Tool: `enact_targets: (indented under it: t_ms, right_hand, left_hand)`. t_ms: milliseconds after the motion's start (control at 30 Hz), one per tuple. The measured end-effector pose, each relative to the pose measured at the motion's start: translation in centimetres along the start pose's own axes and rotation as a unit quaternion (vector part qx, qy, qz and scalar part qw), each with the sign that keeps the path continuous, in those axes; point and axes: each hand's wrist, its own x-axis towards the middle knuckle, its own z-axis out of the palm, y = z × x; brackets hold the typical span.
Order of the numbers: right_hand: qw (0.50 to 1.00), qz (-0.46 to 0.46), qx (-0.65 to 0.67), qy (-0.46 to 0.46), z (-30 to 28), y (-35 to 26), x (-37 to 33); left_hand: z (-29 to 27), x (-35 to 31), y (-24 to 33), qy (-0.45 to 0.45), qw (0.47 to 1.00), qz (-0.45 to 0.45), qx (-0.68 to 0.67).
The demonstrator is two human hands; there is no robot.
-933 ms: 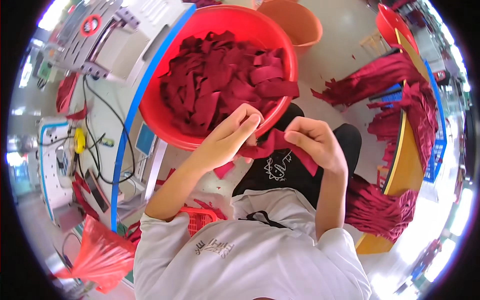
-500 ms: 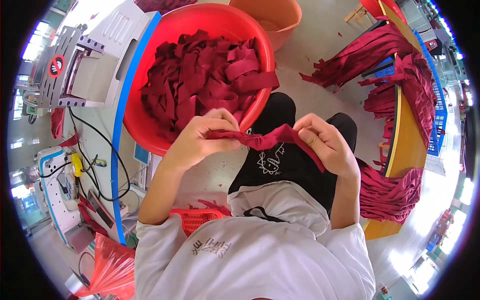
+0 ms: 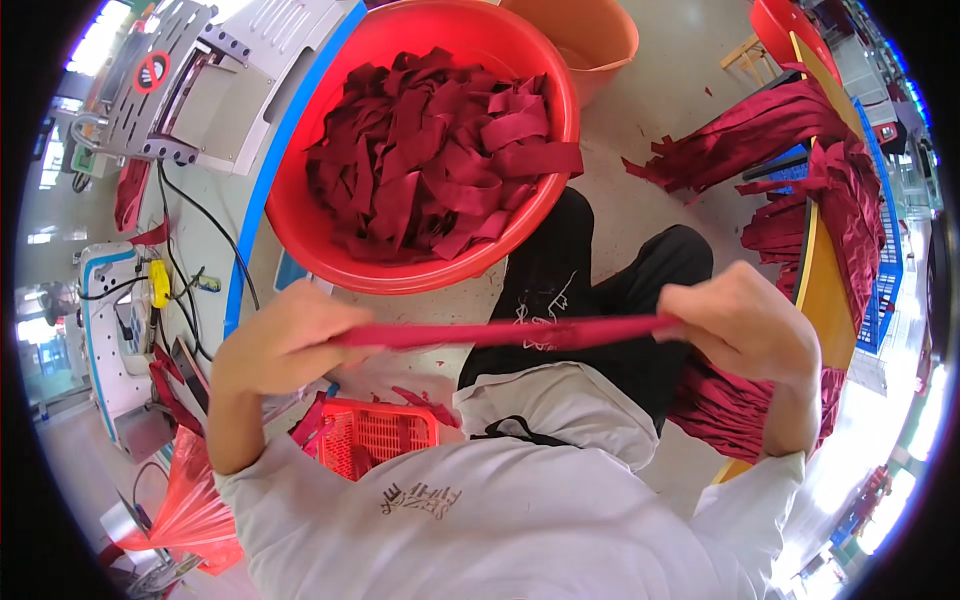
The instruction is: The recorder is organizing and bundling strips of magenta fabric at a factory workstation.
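A dark red fabric strip is stretched nearly straight between my two hands, above my lap. My left hand is closed on its left end, and my right hand grips the right end; both hands are somewhat blurred. Just beyond the strip stands a big red tub holding a heap of loose fabric strips of the same colour. One strip from the heap hangs over the tub's right rim.
At left is a blue-edged worktable with a grey machine and black cables. A red basket sits near my left side. On the right, bundled red strips drape over a yellow board. An orange tub stands farther off.
My hands have moved apart and nearer to me, pulling the bunched, sagging strip out into a taut line. The view has shifted slightly, showing more of the red basket.
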Motion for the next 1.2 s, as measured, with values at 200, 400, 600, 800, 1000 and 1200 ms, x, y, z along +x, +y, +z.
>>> enact_targets:
  t_ms: [200,400,600,800,1000,1200]
  right_hand:
    - [0.985,-0.091,0.039,-0.145,-0.3,-3.5,-4.4]
    - [0.963,-0.052,0.110,-0.242,1.1,-2.8,-7.5]
    - [0.958,0.218,0.166,-0.081,2.8,1.2,-9.0]
    - [0.952,0.188,0.224,0.093,4.4,2.6,-11.8]
    - [0.988,0.151,-0.017,-0.008,4.9,-0.7,-18.6]
    - [0.984,0.148,0.092,-0.035,6.5,-6.7,-20.4]
  left_hand:
    - [0.7,-4.4,4.1,-0.181,0.983,0.041,0.002]
    - [2.7,-5.5,5.1,-0.239,0.970,0.014,-0.044]
    - [5.5,3.7,1.1,-0.030,0.973,-0.005,-0.230]
    - [13.1,14.5,2.8,0.040,0.551,0.393,-0.735]
    - [12.1,14.0,4.8,-0.101,0.753,0.188,-0.623]
    - [9.6,13.0,7.7,-0.412,0.736,0.302,-0.443]
